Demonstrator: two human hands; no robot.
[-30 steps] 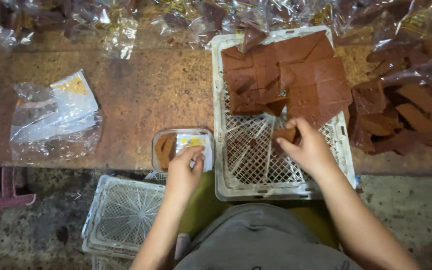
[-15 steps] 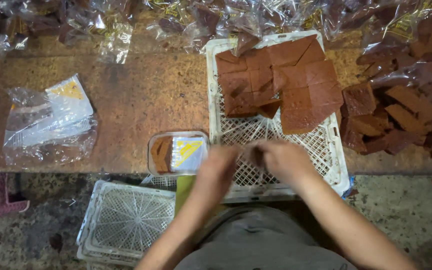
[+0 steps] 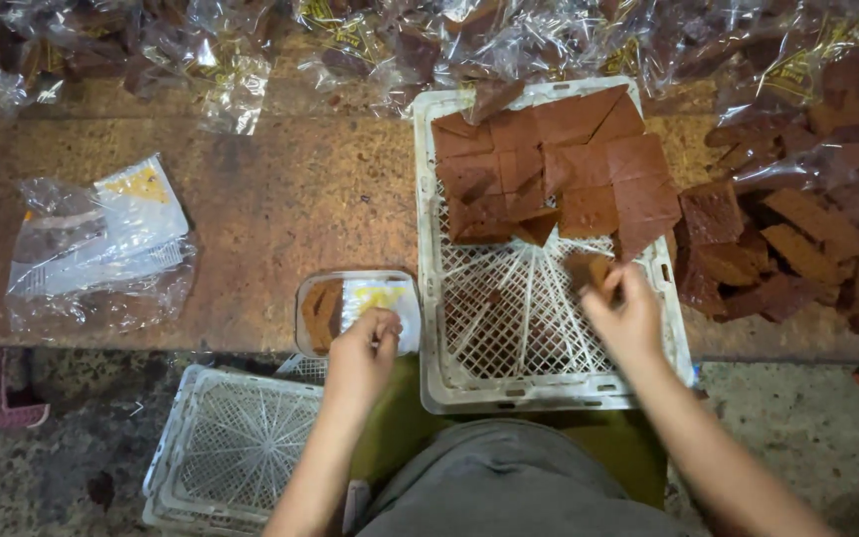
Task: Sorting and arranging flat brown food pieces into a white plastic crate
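Observation:
A white lattice tray (image 3: 539,328) lies on the worn wooden table (image 3: 280,209), its far half covered with flat brown slabs (image 3: 559,164). My right hand (image 3: 623,313) is over the tray's right side, fingers closed on a small brown piece (image 3: 589,270). My left hand (image 3: 362,353) rests at the near edge of a small clear plastic box (image 3: 355,308), pinching its rim. Inside the box are brown pieces (image 3: 322,310) on the left and a white and yellow paper slip (image 3: 382,300) on the right.
A pile of brown slabs (image 3: 797,249) lies right of the tray. Clear plastic bags (image 3: 101,249) lie at the left, more wrapped pieces (image 3: 370,35) along the back. A second white lattice tray (image 3: 236,447) sits on the floor below the table edge.
Half a second ago both hands were together over the tray's near part. Now they have parted: the left is back at the small box, the right is at the tray's right side with a piece.

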